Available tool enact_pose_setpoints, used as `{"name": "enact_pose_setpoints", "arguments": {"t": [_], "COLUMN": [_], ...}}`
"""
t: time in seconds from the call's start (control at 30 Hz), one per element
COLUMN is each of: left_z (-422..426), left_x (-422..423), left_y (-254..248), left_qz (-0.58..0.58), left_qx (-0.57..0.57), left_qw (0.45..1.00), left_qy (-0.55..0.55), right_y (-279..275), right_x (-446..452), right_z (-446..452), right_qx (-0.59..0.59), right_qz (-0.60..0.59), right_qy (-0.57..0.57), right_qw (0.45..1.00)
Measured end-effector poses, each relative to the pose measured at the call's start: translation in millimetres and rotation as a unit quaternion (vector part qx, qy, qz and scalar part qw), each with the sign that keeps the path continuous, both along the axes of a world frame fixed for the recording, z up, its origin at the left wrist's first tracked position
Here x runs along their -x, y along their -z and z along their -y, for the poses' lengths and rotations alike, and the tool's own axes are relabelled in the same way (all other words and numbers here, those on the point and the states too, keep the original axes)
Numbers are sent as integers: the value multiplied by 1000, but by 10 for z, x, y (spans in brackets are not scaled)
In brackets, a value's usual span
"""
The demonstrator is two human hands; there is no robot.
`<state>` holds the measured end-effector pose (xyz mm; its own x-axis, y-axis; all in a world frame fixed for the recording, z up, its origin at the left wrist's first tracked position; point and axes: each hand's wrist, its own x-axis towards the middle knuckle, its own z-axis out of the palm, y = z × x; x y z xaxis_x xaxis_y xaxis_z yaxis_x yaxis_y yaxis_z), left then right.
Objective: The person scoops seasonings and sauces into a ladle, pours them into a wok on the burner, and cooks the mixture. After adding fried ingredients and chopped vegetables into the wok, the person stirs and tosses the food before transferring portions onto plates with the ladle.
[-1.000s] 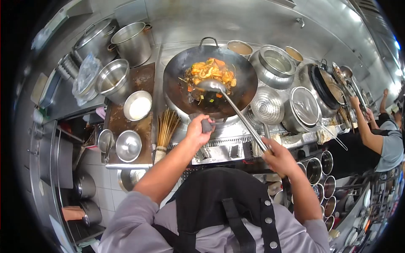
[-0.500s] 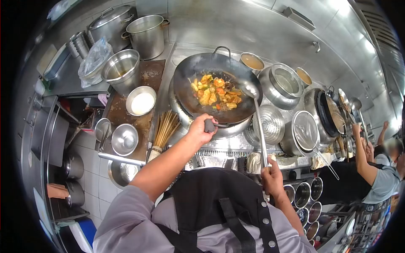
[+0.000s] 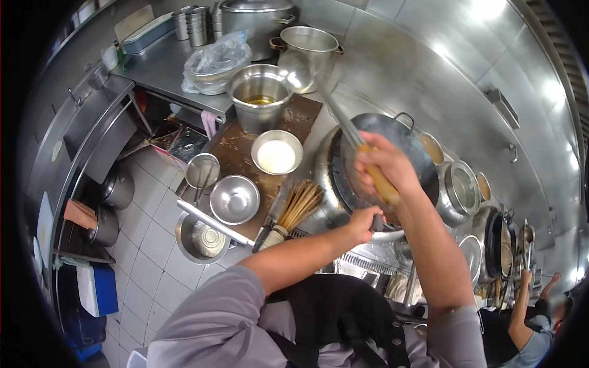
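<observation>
My left hand (image 3: 365,226) is closed around the dark handle of the wok (image 3: 423,162). Wrapped round a wooden grip, my right hand (image 3: 386,165) holds a long metal ladle (image 3: 345,116), raised across the wok toward the upper left. The ladle's round, blurred bowl hovers by the rim of a tall steel pot (image 3: 260,116) with yellowish liquid in it; whether they touch I cannot tell. My right hand and forearm cover much of the wok's inside, so the food in it is hidden.
A bowl of white stuff (image 3: 276,154), a steel bowl (image 3: 235,199) and a bamboo brush (image 3: 299,205) sit left of the wok. Plastic-bagged goods (image 3: 216,64) lie behind. Further pots (image 3: 461,187) stand to the right, where another person (image 3: 524,328) works.
My view has swung left. My right hand has lifted the ladle out of the wok and carried it up and left toward the tall pot. My left hand still grips the wok handle.
</observation>
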<state>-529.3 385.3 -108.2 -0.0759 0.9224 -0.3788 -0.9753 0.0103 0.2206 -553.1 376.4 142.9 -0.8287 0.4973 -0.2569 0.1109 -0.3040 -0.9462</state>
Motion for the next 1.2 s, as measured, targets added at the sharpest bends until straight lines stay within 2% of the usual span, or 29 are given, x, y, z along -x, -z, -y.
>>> {"name": "enact_pose_setpoints", "arguments": {"t": [0.07, 0.17, 0.33, 0.4, 0.43, 0.5, 0.53, 0.6, 0.63, 0.67, 0.73, 0.8, 0.87, 0.93, 1.0, 1.03, 1.07, 1.13, 1.2], "left_z": [-56, 17, -189, -170, -164, -150, -140, -117, -106, -82, 12, 124, -36, 10, -65, -26, 36, 60, 62], "left_x": [-46, 10, -90, -88, -81, -61, -60, -54, -44, -33, -16, 25, 17, 35, 26, 12, -4, -33, -33], "left_y": [34, -44, 239, 224, 211, 190, 182, 159, 138, 124, -37, -253, 169, 119, 192, 103, -26, -120, -127], "left_qz": [26, 6, 39, 90, 93, 90, 86, 82, 81, 76, 72, 13, 2, 0, 29, -4, -37, -68, -73], "left_qx": [14, 12, -8, -3, -3, -6, -7, -15, -20, -24, -24, 14, -32, -73, -11, 4, 18, 57, 61], "left_qw": [999, 1000, 999, 996, 996, 996, 996, 996, 997, 997, 997, 1000, 999, 996, 999, 1000, 999, 996, 995], "left_qy": [-33, -13, -36, -17, -15, -14, -13, -10, -8, -5, 6, -17, 26, 49, 36, 29, 21, 6, 3], "right_y": [62, -5, 69, 156, 156, 185, 227, 335, 352, 389, 329, 274, 156, -47, -361, -425, -481, -554, -461], "right_x": [638, 1382, 1965, 2140, 2179, 2227, 2178, 1940, 1773, 1583, 1101, 582, -62, -821, -1518, -1816, -2022, -2386, -2665], "right_z": [-27, 150, 230, 192, 154, 74, 16, -155, -193, -207, -127, -183, -341, -515, -572, -629, -635, -664, -777], "right_qx": [-39, -112, -166, -58, -57, 86, 86, 245, 277, 278, 167, 133, 100, 43, -48, -110, -107, -212, -175], "right_qz": [37, 94, 188, 241, 240, 168, 167, 61, 34, 33, -88, -115, -142, -109, -5, 35, 32, 164, 150], "right_qy": [-47, -71, -116, -134, -134, -71, -69, -95, -82, -82, -7, 0, 24, 42, 55, 42, 50, 33, 36], "right_qw": [997, 987, 961, 959, 960, 980, 980, 963, 957, 957, 982, 984, 985, 992, 997, 992, 993, 963, 973]}}
